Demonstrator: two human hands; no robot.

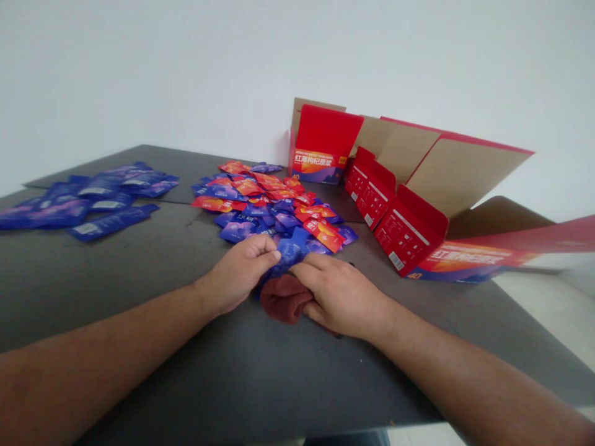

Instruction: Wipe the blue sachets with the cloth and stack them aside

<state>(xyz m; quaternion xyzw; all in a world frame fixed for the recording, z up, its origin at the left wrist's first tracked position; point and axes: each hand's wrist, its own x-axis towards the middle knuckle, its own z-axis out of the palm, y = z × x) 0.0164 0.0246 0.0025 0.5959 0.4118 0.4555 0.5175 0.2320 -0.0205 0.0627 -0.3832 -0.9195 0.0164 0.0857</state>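
Between my hands, just in front of the mixed pile, is a blue sachet [292,249]. My left hand [242,269] pinches its left edge between thumb and fingers. A bunched brown cloth [284,300] is gripped in my right hand [341,291], which presses it against the sachet's lower right side. Part of the sachet is hidden by the cloth and fingers. Right behind my hands lies a heap of red and blue sachets [267,198], overlapping one another.
Blue sachets [100,195] lie in a separate group on the left of the dark grey table [186,365]. Several open red cartons [411,232] stand along the right, flaps raised. Another open carton [320,148] stands at the back near the white wall [209,68].
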